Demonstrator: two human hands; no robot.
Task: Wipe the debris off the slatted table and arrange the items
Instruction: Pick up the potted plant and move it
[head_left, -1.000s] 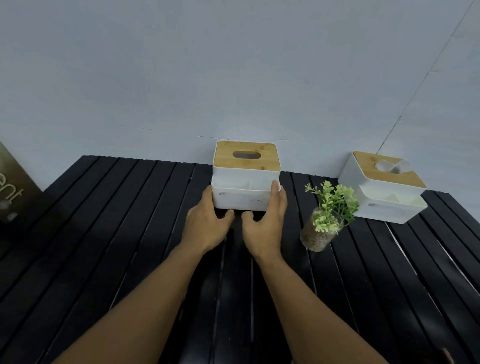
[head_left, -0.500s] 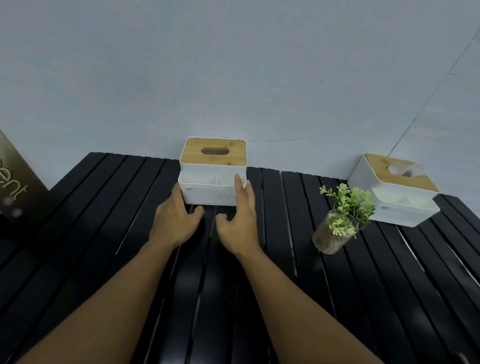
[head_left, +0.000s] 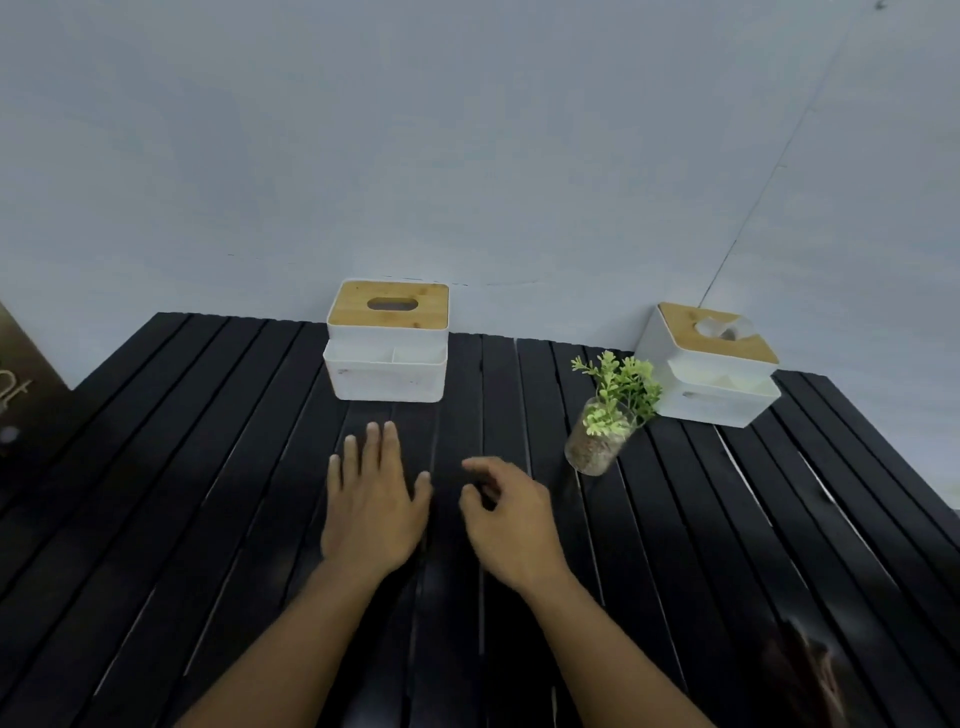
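Bamboo-lidded tissue box (head_left: 387, 343) is sitting squared against the wall, seemingly placed; both hands (head_left: 371, 512) (head_left: 511, 525) are hovering near it, empty.

Dim, flat light, soft overall focus, wide-angle bending at edges, faint glare on slats
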